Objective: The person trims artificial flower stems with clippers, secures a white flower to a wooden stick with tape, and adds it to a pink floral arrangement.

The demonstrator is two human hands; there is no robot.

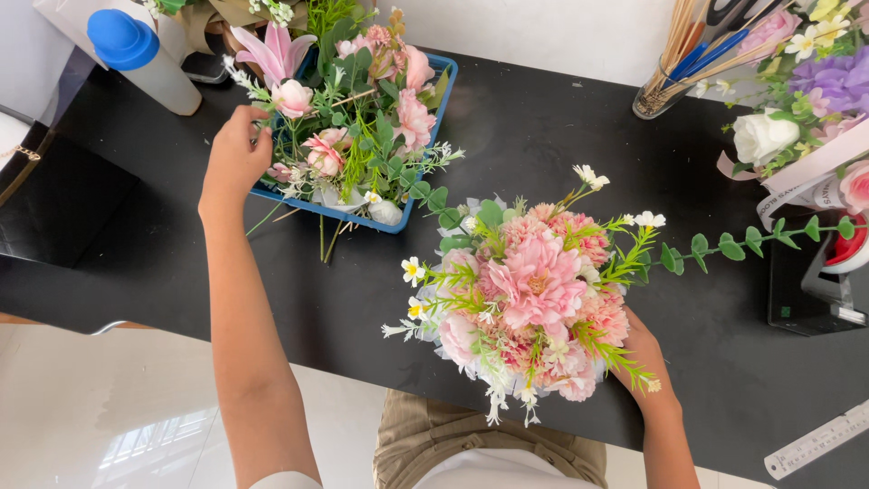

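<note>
A: Status of the hands?

B: A pink bouquet [534, 299] is held upright over the near edge of the black surface [561, 136] by the right hand [644, 355]. The hand is mostly hidden behind the blooms; fingers are wrapped around the base, exact closure cannot be told.

A: Left hand?

B: The left hand [233, 158] is extended to the blue tray [362, 220] at the far left of the surface. Fingers [258, 122] are curled and pressed together at the tray's left edge, right beside a pale pink rosebud [291, 97]. Whether a stem is pinched cannot be told from this view.

A: Tray contents?

B: Loose artificial flowers are piled in it: pink blooms, a pink lily [272, 50], green sprigs, small white fillers. A few stems are hung over the near rim.

A: Bouquet makeup?

B: A large pink dahlia-type bloom [539, 282] is set at the centre, with smaller pink blooms around it, small white daisies [413, 269] and green fern sprigs. A eucalyptus sprig [751, 240] is projected out to the right.

A: Surroundings?

B: A white bottle with a blue cap [136, 54] is lying at far left. A glass jar of wooden sticks [674, 63] is placed at far right, a second bouquet with a white rose [765, 136] next to it. A ruler [815, 441] is laid at the near right corner.
</note>
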